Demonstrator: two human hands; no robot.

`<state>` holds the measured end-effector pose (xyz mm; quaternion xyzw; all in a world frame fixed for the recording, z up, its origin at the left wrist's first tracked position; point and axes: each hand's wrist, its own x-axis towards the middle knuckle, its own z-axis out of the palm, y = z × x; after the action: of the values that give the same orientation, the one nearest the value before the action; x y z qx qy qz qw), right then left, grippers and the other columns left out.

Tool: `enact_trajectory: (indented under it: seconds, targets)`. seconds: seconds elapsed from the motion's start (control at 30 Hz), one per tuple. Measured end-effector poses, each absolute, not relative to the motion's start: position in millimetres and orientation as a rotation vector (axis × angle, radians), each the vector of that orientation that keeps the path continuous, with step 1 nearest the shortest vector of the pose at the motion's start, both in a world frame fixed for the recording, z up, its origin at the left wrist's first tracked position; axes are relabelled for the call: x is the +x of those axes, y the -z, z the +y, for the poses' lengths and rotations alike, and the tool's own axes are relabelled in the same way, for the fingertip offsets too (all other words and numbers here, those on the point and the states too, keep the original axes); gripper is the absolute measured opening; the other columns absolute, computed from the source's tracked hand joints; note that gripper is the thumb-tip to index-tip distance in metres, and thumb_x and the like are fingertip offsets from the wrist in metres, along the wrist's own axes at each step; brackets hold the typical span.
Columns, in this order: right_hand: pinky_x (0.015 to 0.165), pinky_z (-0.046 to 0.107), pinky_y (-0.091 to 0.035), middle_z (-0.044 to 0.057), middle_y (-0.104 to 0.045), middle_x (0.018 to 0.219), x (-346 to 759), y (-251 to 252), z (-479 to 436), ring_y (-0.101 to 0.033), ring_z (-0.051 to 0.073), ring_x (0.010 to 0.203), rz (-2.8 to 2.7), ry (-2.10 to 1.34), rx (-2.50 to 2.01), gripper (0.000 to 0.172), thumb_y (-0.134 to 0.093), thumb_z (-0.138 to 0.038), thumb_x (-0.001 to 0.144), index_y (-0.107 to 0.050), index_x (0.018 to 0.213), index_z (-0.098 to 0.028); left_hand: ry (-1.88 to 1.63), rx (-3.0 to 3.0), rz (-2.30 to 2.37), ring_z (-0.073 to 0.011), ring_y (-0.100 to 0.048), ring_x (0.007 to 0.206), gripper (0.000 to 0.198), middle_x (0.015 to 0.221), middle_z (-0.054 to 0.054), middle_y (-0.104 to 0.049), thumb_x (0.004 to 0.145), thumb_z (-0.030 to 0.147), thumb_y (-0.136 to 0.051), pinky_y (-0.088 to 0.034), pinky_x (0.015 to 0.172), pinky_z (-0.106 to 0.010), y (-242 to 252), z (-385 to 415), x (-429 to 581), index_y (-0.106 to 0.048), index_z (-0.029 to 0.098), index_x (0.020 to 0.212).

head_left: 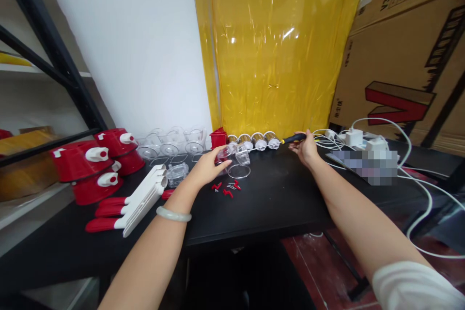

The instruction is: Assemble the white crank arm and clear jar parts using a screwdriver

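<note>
My left hand (212, 167) is closed around a clear plastic cup (238, 168), which lies tipped on the black table. In my right hand (305, 149) is a screwdriver (295, 138) with a black and yellow handle. Its thin shaft points left, and the tip reaches the clear cup; the exact contact is too small to tell. Just in front of the cup lie several small red plastic parts (227, 193) and a few tiny screws (231, 185). Behind the cup several gold and white motors (258, 141) stand in a row beside a red plastic part (218, 137).
Red housings with white knobs (95, 174) are stacked at the left. White pieces with red handles (141, 198) lie in front of them. Several clear cups (170, 143) stand along the wall. White cables and plugs (354, 136) spread at the right, near a large cardboard box (392, 58).
</note>
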<state>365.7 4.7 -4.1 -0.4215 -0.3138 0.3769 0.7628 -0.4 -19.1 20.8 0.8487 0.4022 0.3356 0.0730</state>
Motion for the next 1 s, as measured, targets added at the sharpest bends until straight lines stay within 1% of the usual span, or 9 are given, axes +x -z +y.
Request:
enact_trajectory:
  seconds: [0.13,0.2,0.33,0.47,0.57,0.63,0.8,0.9,1.0]
  targets:
    - [0.053,0.025,-0.051,-0.003,-0.061,0.068,365.4,2.6,4.6,-0.061,0.012,0.053,-0.671,-0.873,-0.849,0.022,-0.04,-0.041,0.09,-0.052,0.094,-0.024,-1.0,2.547,1.214,-0.0272,-0.064,0.115,0.061,0.129,-0.009,-0.066,0.088,0.052,-0.059,-0.048,0.101,-0.04,-22.5,-20.7,0.2,-0.049,0.022,0.14]
    - [0.048,0.022,-0.046,-0.006,-0.056,0.061,363.8,3.6,6.3,-0.054,0.01,0.045,-0.665,-0.77,-0.903,0.019,-0.049,-0.041,0.087,-0.051,0.093,-0.023,-0.997,2.549,1.223,-0.0274,-0.065,0.114,0.061,0.128,-0.009,-0.067,0.088,0.052,-0.058,-0.048,0.1,-0.04,-23.4,-21.7,0.3,-0.049,0.022,0.14]
    - [0.041,0.021,-0.037,-0.009,-0.041,0.046,362.6,6.5,9.6,-0.042,0.009,0.035,-0.72,-0.646,-0.968,0.033,-0.058,-0.054,0.083,-0.051,0.088,-0.023,-0.995,2.56,1.218,-0.0275,-0.065,0.114,0.06,0.128,-0.009,-0.067,0.089,0.052,-0.058,-0.048,0.101,-0.041,-23.9,-22.3,0.1,-0.049,0.023,0.14]
    - [0.053,0.024,-0.046,-0.002,-0.06,0.061,367.1,4.0,8.3,-0.06,0.014,0.052,-0.661,-0.843,-0.912,0.033,-0.032,-0.05,0.094,-0.053,0.097,-0.024,-1.001,2.565,1.217,-0.0279,-0.065,0.113,0.06,0.127,-0.01,-0.067,0.088,0.051,-0.059,-0.048,0.101,-0.042,-22.9,-20.9,0.1,-0.05,0.022,0.14]
    - [0.06,0.026,-0.049,0.0,-0.068,0.075,369.7,1.5,7.3,-0.066,0.015,0.065,-0.655,-0.855,-0.866,0.025,-0.037,-0.043,0.092,-0.051,0.101,-0.025,-1.002,2.565,1.211,-0.028,-0.065,0.112,0.06,0.126,-0.009,-0.068,0.088,0.051,-0.058,-0.048,0.1,-0.043,-22.4,-20.1,0.0,-0.049,0.022,0.14]
    - [0.058,0.024,-0.048,-0.001,-0.068,0.076,369.7,1.8,7.9,-0.065,0.013,0.062,-0.658,-0.829,-0.864,0.023,-0.047,-0.045,0.089,-0.051,0.101,-0.026,-1.002,2.567,1.198,-0.0278,-0.065,0.113,0.06,0.126,-0.01,-0.068,0.088,0.051,-0.059,-0.048,0.1,-0.043,-22.5,-20.1,0.0,-0.049,0.022,0.14]
    - [0.041,0.018,-0.037,-0.009,-0.053,0.063,366.8,8.1,11.4,-0.048,0.007,0.04,-0.675,-0.563,-0.971,0.043,-0.065,-0.056,0.078,-0.049,0.106,-0.026,-1.009,2.562,1.184,-0.0278,-0.064,0.115,0.06,0.129,-0.009,-0.066,0.088,0.051,-0.059,-0.047,0.102,-0.041,-22.9,-21.3,0.3,-0.05,0.023,0.14]
    - [0.036,0.017,-0.033,-0.009,-0.047,0.058,365.9,9.4,11.4,-0.041,0.006,0.036,-0.677,-0.529,-0.967,0.041,-0.054,-0.062,0.082,-0.052,0.097,-0.024,-1.011,2.561,1.184,-0.0279,-0.063,0.117,0.06,0.13,-0.009,-0.066,0.088,0.052,-0.059,-0.047,0.103,-0.041,-22.0,-20.7,0.5,-0.049,0.023,0.14]
    - [0.04,0.019,-0.039,-0.005,-0.052,0.059,366.0,6.5,9.0,-0.05,0.008,0.039,-0.656,-0.708,-0.903,0.038,-0.035,-0.055,0.091,-0.054,0.094,-0.022,-1.003,2.564,1.187,-0.0279,-0.063,0.117,0.061,0.13,-0.009,-0.066,0.088,0.053,-0.058,-0.047,0.102,-0.042,-20.8,-19.7,0.2,-0.049,0.023,0.141]
